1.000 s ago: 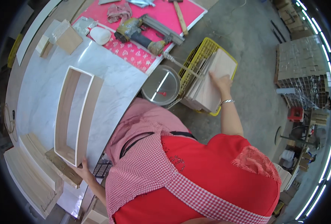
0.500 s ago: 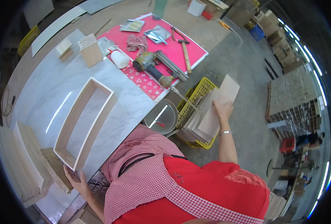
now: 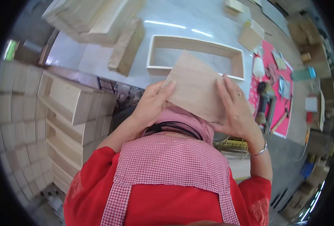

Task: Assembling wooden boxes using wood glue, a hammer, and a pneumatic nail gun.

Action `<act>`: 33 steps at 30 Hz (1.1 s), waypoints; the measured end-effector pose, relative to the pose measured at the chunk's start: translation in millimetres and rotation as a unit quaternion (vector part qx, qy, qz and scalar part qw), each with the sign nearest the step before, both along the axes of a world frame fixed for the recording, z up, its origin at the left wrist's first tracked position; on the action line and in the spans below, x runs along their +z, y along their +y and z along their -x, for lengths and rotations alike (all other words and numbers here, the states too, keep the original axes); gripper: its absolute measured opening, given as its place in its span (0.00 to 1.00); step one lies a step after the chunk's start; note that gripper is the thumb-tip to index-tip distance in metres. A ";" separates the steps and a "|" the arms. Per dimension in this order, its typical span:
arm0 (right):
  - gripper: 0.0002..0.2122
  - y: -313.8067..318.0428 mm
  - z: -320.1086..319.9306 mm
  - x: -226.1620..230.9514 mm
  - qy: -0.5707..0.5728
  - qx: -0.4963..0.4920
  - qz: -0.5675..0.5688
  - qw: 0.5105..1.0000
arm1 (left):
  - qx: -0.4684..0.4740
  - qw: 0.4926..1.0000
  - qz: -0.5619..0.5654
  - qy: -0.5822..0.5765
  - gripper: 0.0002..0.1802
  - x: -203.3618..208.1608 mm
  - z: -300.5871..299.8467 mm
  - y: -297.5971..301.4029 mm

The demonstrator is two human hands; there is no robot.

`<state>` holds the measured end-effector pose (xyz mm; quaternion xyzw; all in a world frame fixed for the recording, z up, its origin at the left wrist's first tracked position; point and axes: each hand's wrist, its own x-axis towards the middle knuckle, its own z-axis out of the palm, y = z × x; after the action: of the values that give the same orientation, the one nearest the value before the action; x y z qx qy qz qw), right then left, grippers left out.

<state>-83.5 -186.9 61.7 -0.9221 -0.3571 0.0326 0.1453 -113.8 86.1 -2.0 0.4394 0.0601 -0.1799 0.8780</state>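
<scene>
Between my two hands is a thin wooden board (image 3: 198, 87), held tilted in front of my apron. My left hand (image 3: 152, 102) pinches its left edge, thumb on top. On the opposite edge, my right hand (image 3: 235, 107) grips with its fingers along the side. Just beyond the board lies a long open wooden frame (image 3: 197, 40) with pale edges, on the marble-patterned table (image 3: 87, 56). The board covers part of the frame's near side. Left of the frame is a brown, rough-looking block (image 3: 126, 47).
Wooden pieces (image 3: 99, 17) are stacked at the far left of the table. A nail gun (image 3: 265, 98), a hammer (image 3: 282, 118) and a white bottle (image 3: 258, 66) lie at the right on pink sheeting. Stacked wooden boxes (image 3: 67, 124) stand at my left; a yellow crate (image 3: 231, 143) sits low right.
My right hand has brought the board from the yellow crate to in front of me. My left hand has left the frame's near end and taken the board's other edge. The view has turned left.
</scene>
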 end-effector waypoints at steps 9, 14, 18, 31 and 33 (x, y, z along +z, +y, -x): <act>0.55 7.7 -51.8 16.2 -0.067 0.043 0.073 0.994 | 0.152 0.983 0.103 0.026 0.19 -8.2 1.8 17.1; 0.54 4.2 -99.4 18.5 -0.081 0.031 0.028 0.996 | 0.220 0.924 -0.289 -0.117 0.17 -20.4 -8.9 49.4; 0.53 9.9 -127.0 4.7 -0.081 0.068 0.030 0.994 | 0.232 0.752 -0.584 -0.199 0.17 -30.8 -16.5 68.3; 0.51 22.9 -157.0 -17.3 -0.039 0.086 0.051 0.994 | 0.175 0.673 -0.677 -0.242 0.12 -25.3 -41.4 68.3; 0.51 21.3 -164.6 -25.6 -0.038 0.135 0.026 0.990 | 0.165 0.654 -0.685 -0.275 0.12 -22.3 -40.7 66.2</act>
<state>81.1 -165.6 36.0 -0.8696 -0.4824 0.0263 0.1019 -73.1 152.3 -24.3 0.9285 -0.0067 0.1889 0.3198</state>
